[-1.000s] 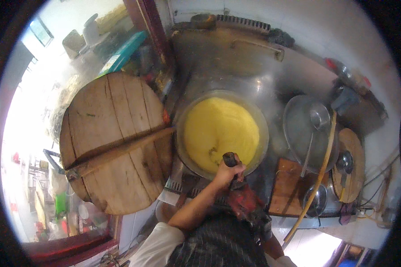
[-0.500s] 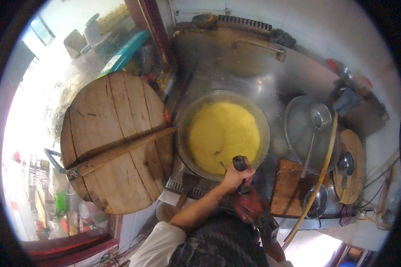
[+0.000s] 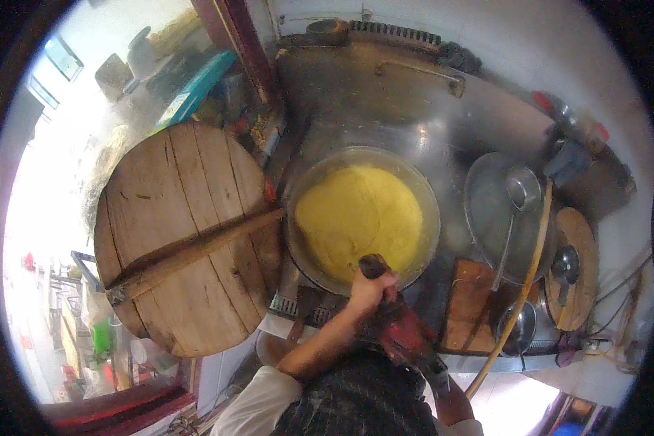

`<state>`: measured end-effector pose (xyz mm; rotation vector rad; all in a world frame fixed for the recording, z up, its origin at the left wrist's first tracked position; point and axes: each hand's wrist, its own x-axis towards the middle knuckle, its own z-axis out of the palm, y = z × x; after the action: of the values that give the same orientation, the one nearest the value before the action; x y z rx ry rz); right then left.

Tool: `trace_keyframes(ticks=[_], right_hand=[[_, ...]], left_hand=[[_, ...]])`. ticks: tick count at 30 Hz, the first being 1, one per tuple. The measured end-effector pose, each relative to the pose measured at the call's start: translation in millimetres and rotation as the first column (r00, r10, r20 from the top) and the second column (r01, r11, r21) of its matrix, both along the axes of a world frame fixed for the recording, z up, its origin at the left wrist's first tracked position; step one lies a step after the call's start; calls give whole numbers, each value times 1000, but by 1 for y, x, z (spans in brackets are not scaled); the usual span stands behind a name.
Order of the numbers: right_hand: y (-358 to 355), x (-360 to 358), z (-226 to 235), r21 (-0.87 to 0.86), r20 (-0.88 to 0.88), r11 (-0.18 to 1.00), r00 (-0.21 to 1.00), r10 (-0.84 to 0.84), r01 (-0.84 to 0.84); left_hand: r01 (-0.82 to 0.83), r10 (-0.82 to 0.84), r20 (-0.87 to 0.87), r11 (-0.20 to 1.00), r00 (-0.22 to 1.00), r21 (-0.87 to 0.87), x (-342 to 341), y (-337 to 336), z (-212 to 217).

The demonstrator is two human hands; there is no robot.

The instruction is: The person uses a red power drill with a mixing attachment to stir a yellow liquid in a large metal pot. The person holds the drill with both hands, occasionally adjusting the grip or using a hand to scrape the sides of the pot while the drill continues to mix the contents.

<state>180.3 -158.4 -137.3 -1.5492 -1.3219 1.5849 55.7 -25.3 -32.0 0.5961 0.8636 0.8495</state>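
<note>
A wide metal pan point(image 3: 298, 190) full of smooth yellow mash point(image 3: 360, 218) sits sunk in a steel stove top. My left hand point(image 3: 370, 289) is closed round the dark top handle point(image 3: 371, 264) of a red power mixer point(image 3: 403, 336) at the pan's near rim. The tool's shaft is hidden below my hand. My right hand point(image 3: 443, 389) grips the rear end of the same tool, close to my body, and is mostly hidden by it. A white sleeve covers my left upper arm.
A big round wooden lid point(image 3: 189, 240) with a cross bar lies left of the pan. To the right lie a metal lid point(image 3: 487, 218) with a ladle point(image 3: 523, 189) on it, a small wooden lid point(image 3: 581, 254), a wooden board point(image 3: 472, 305) and a long yellow stick point(image 3: 527, 283).
My left hand and the mixer handle have moved a little to the right along the pan's near rim. The yellow mash shows a fresh swirl.
</note>
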Motion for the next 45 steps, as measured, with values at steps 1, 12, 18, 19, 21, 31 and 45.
trace_keyframes(ticks=[1, 12, 18, 19, 21, 31, 45], right_hand=[[3, -2, -1, -1, -6, 1000, 1000, -3, 3], [11, -4, -1, 5, -8, 1000, 1000, -17, 17], [1, 2, 0, -5, 9, 1000, 999, -31, 31], [-1, 3, 2, -6, 16, 999, 999, -33, 33], [0, 2, 3, -1, 17, 999, 999, -35, 35], [-8, 3, 3, -3, 18, 999, 999, -41, 41], [55, -4, -32, 11, -138, 999, 990, -31, 32]], left_hand=[[-22, 22, 2, 1000, 1000, -18, -4, 6, 1], [-124, 110, 161, 989, 981, 84, -23, 58, 0], [-116, 116, 182, 993, 976, -14, -19, 46, 0], [-110, 118, 193, 992, 974, -56, -16, 42, -1], [-59, 57, 149, 998, 987, 9, -11, 35, -7], [20, -21, 27, 999, 999, 32, 11, -1, -10], [-95, 95, 94, 995, 991, 0, -16, 55, 7]])
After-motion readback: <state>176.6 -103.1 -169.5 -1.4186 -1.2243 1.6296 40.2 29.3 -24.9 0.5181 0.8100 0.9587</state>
